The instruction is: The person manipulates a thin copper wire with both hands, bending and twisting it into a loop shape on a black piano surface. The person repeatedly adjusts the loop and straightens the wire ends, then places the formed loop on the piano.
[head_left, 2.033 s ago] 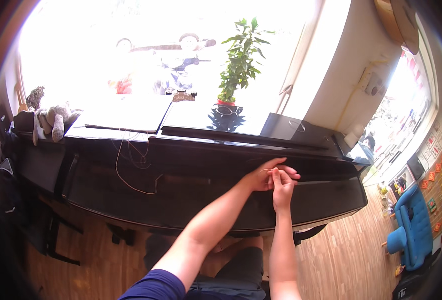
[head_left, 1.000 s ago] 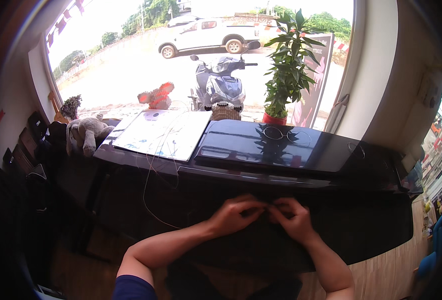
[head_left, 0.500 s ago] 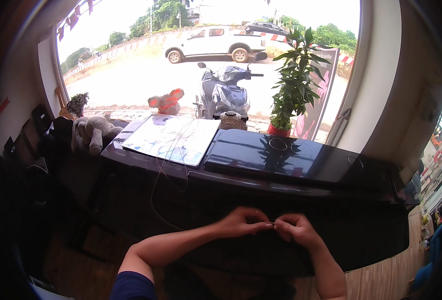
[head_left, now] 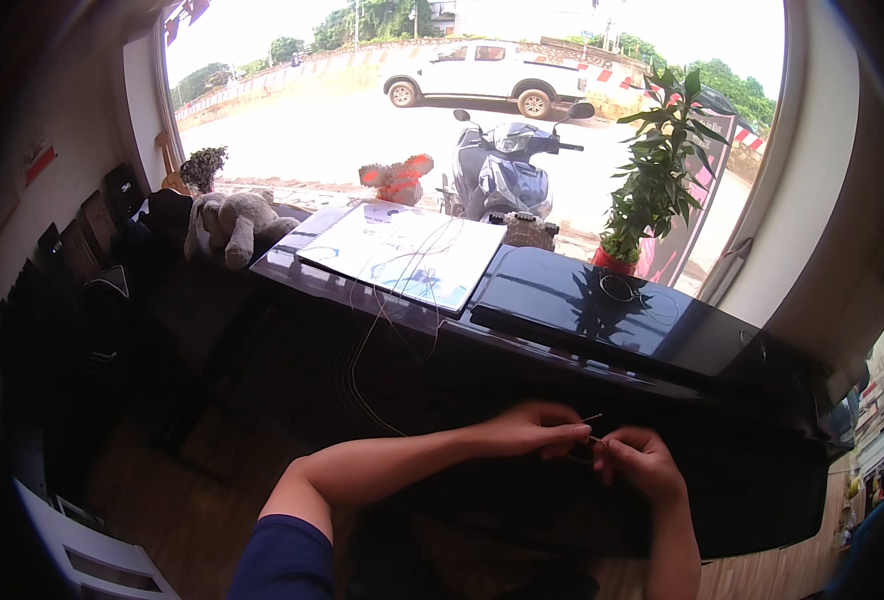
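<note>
My left hand (head_left: 547,430) is closed on a thin wire or string, whose tip (head_left: 595,417) pokes up above the fingers. My right hand (head_left: 640,460) pinches the same strand just to the right, the fingertips almost meeting the left ones. Both are over the dark front of a glossy black piano-like piece of furniture (head_left: 522,326). On its top, a white spiral-bound book (head_left: 392,245) has loose thin strands lying across it, some hanging down over the front edge. A loop of thin strand (head_left: 617,289) lies on the glossy lid to the right.
A grey plush toy (head_left: 247,225) sits at the left end, a potted plant (head_left: 652,170) behind the lid, and a red-and-grey blocky figure (head_left: 397,180) at the window. A scooter (head_left: 502,170) and white pickup (head_left: 482,75) stand outside. A white frame-like object (head_left: 97,555) is at lower left.
The view has tilted up and turned since two seconds ago. Both hands sit lower before the dark front and rightward in the picture; the held strand's tip now shows above the left fingers.
</note>
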Motion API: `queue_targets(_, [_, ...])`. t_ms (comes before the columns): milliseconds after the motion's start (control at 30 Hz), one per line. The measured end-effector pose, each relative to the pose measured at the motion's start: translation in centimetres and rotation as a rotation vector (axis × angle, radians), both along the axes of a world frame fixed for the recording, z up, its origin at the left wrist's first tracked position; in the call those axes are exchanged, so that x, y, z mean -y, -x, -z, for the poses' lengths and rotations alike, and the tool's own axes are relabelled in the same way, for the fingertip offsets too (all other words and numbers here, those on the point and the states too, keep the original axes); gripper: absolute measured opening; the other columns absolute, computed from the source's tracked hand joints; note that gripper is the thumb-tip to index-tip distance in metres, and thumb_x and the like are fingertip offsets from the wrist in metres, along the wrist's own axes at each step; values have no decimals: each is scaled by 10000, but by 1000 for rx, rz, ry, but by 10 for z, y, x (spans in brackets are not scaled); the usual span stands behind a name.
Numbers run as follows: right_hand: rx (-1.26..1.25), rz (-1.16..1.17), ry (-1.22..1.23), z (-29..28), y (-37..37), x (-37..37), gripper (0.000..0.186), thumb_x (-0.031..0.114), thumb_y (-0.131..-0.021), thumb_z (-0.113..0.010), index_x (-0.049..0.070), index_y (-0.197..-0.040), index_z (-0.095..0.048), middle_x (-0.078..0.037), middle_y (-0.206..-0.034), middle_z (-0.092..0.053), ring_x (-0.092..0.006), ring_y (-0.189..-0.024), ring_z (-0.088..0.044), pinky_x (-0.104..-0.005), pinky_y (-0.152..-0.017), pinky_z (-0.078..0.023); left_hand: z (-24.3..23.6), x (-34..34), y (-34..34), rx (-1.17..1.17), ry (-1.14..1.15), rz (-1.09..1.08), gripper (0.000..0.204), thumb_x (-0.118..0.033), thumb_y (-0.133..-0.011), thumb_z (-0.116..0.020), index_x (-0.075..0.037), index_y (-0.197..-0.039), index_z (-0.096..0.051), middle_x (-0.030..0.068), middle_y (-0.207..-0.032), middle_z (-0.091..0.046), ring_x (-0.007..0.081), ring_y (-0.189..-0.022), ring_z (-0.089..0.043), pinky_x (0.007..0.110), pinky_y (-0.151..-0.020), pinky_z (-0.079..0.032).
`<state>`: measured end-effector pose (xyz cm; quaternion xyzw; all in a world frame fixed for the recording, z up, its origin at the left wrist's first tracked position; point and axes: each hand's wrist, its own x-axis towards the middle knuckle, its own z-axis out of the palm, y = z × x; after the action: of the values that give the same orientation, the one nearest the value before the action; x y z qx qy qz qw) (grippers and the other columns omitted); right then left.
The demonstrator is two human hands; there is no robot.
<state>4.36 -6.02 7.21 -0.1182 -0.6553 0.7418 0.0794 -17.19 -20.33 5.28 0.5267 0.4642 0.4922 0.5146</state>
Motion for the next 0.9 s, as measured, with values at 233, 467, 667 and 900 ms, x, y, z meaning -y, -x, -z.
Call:
queue_targets(233, [78,78,-195,-2,5,4,150,80,-872,-729,-19,-983,-704,-119,-877,-725,-162,-728,-679,-289,-677,-532,1,1,3,-16,3,30,400,-436,-987,-594,-58,-1104,-657,7,-801,-629,70,-702,-584,226,-656,-480])
queue_targets(467, [-56,385,-853,15,16,24,192,114,-852,-736,10,-1012,-713,-116,-918,-739,-158,-828,-711,-275,-743,-540,-6,4,-7,35,77,32,377,-391,-993,-597,-38,-1116,-648,24,-823,-650,88,-672,-609,245,-624,-490])
queue_targets(667, [-14,224,-680,3,14,18,195,100,-874,-715,4,-1043,-721,-106,-1014,-733,-160,-854,-698,-289,-763,-546,-3,4,-5,55,26,10,359,-372,-1010,-572,-30,-1085,-655,24,-797,-635,98,-675,-606,253,-624,-496])
queue_targets(900, [36,17,-86,-6,10,5,202,119,-948,-658,-24,-1087,-691,-137,-948,-705,-206,-801,-694,-335,-683,-584,-2,2,1,202,41,44,393,-356,-1056,-473,-7,-1137,-634,30,-830,-632,111,-707,-606,254,-673,-499])
